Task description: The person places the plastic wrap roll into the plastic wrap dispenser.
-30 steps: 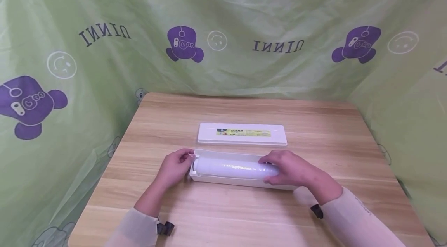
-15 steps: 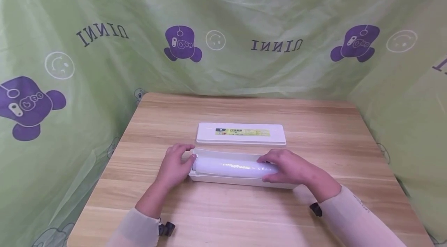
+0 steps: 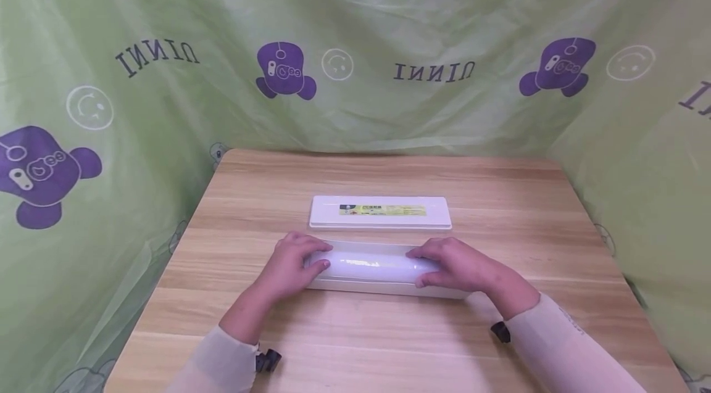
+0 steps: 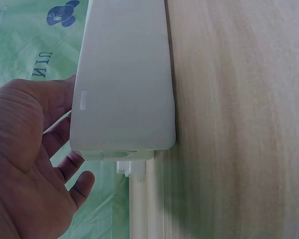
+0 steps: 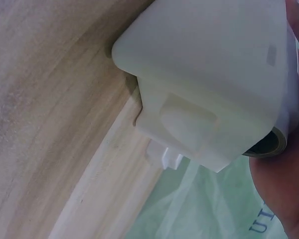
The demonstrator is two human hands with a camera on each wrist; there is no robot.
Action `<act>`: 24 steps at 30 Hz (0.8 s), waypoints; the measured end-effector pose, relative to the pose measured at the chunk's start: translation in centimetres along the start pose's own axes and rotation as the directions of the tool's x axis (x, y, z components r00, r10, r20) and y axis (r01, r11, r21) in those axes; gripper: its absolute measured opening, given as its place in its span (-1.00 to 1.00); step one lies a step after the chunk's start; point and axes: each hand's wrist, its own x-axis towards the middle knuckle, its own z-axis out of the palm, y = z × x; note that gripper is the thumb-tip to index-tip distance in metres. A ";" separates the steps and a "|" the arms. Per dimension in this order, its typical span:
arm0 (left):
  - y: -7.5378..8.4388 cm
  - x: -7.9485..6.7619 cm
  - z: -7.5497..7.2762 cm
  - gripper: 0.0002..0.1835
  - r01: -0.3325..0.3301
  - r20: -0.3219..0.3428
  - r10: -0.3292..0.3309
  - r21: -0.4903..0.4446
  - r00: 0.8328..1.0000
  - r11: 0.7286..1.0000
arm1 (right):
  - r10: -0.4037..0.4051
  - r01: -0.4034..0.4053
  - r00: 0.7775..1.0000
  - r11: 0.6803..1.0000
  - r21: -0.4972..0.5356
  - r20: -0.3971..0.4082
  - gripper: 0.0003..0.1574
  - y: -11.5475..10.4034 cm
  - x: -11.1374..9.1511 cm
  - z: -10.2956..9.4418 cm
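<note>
A shiny roll of cling film (image 3: pixel 366 263) lies in a long white box (image 3: pixel 383 288) on the table. My left hand (image 3: pixel 291 263) is over the roll's left end, fingers on the far side and thumb on the near side. At the other end my right hand (image 3: pixel 466 266) grips the roll the same way. The left wrist view shows the box's outer wall (image 4: pixel 124 74) with the left fingers behind it. In the right wrist view the roll's dark open core (image 5: pixel 269 144) shows above the box end, beside my palm.
Behind the box lies its white lid (image 3: pixel 324 213), with a yellow-green label (image 3: pixel 383 210). Both rest on a wood-grain table (image 3: pixel 355 343). A green printed curtain (image 3: pixel 389 115) surrounds the table's back and sides.
My left hand has left the box's left end corner and moved right, onto the roll's left end. The right hand keeps its hold on the roll. The head view has shifted slightly.
</note>
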 end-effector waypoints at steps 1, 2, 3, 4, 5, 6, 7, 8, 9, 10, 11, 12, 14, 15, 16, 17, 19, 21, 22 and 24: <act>0.1 0.0 0.0 -0.71 0.004 0.001 -0.004 0.000 1.000 1.000 | -0.001 0.001 1.000 1.000 -0.001 0.001 -0.31 0.0 0.0 0.0; 0.1 0.0 -0.1 -0.72 0.009 0.005 -0.009 -0.002 1.000 1.000 | 0.000 0.000 1.000 1.000 -0.004 0.002 -0.31 0.1 -0.1 0.1; 0.2 0.1 -0.1 -0.72 0.011 0.007 -0.011 -0.005 1.000 1.000 | 0.000 0.000 1.000 1.000 -0.006 0.003 -0.30 0.1 -0.1 0.1; 0.2 0.1 -0.1 -0.74 0.011 0.009 -0.011 -0.005 1.000 1.000 | 0.000 0.001 1.000 1.000 -0.008 0.003 -0.30 0.1 -0.1 0.1; 0.3 0.1 -0.1 -0.74 0.013 0.011 -0.013 -0.005 1.000 1.000 | 0.001 -0.001 1.000 1.000 -0.007 0.004 -0.30 0.1 -0.1 0.1; 0.3 0.1 -0.1 -0.75 0.016 0.012 -0.016 -0.005 1.000 1.000 | 0.003 -0.003 1.000 1.000 -0.008 0.004 -0.30 0.1 -0.1 0.2; 0.3 0.1 -0.1 -0.75 0.020 0.013 -0.020 -0.004 1.000 1.000 | 0.005 -0.005 1.000 1.000 -0.008 0.003 -0.31 0.0 -0.1 0.2; 0.3 0.1 0.0 -0.75 0.024 0.014 -0.024 -0.003 1.000 1.000 | 0.010 -0.010 1.000 1.000 -0.007 0.003 -0.31 0.0 -0.1 0.2; 0.3 0.1 0.0 -0.75 0.028 0.015 -0.028 -0.005 0.999 1.000 | 0.016 -0.016 1.000 1.000 -0.009 0.004 -0.31 0.0 -0.1 0.3; 0.3 0.1 0.0 -0.75 0.034 0.016 -0.034 -0.005 0.999 0.999 | 0.022 -0.022 1.000 1.000 -0.011 0.004 -0.32 -0.1 -0.1 0.4; 0.2 0.1 0.0 -0.75 0.039 0.017 -0.039 -0.006 0.999 0.999 | 0.031 -0.031 1.000 0.999 -0.015 0.005 -0.33 -0.1 -0.1 0.5; 0.2 0.1 0.1 -0.75 0.043 0.019 -0.043 -0.008 0.999 0.999 | 0.041 -0.041 0.999 0.999 -0.022 0.006 -0.33 -0.2 -0.1 0.5; 0.1 0.1 0.2 -0.75 0.045 0.020 -0.045 -0.009 0.999 0.999 | 0.058 -0.058 0.998 0.998 -0.036 0.006 -0.35 -0.3 -0.1 0.7; 0.1 0.1 0.2 -0.74 0.044 0.020 -0.044 -0.008 0.999 0.999 | 0.065 -0.065 0.998 0.997 -0.045 0.005 -0.35 -0.3 -0.1 0.8; 0.0 0.1 0.3 -0.74 0.041 0.017 -0.041 -0.005 0.999 0.999 | 0.070 -0.070 0.998 0.996 -0.053 0.004 -0.35 -0.4 -0.1 0.9; 0.0 0.1 0.3 -0.74 0.036 0.014 -0.036 -0.003 0.999 0.999 | 0.075 -0.075 0.997 0.995 -0.062 0.002 -0.35 -0.4 -0.2 0.9; 0.0 0.1 0.3 -0.75 0.029 0.010 -0.029 0.000 1.000 1.000 | 0.082 -0.082 0.997 0.994 -0.074 -0.002 -0.35 -0.5 -0.2 1.0; 0.0 0.1 0.4 -0.75 0.022 0.007 -0.022 0.009 1.000 1.000 | 0.089 -0.089 0.996 0.993 -0.084 -0.004 -0.35 -0.6 -0.2 1.1; 0.1 0.1 0.3 -0.76 0.020 0.006 -0.020 0.012 1.000 1.000 | 0.091 -0.092 0.996 0.992 -0.088 -0.005 -0.35 -0.6 -0.1 1.2; 0.2 0.1 0.3 -0.77 0.022 0.010 -0.023 0.018 1.000 1.000 | 0.096 -0.097 0.995 0.991 -0.094 -0.010 -0.35 -0.6 -0.2 1.2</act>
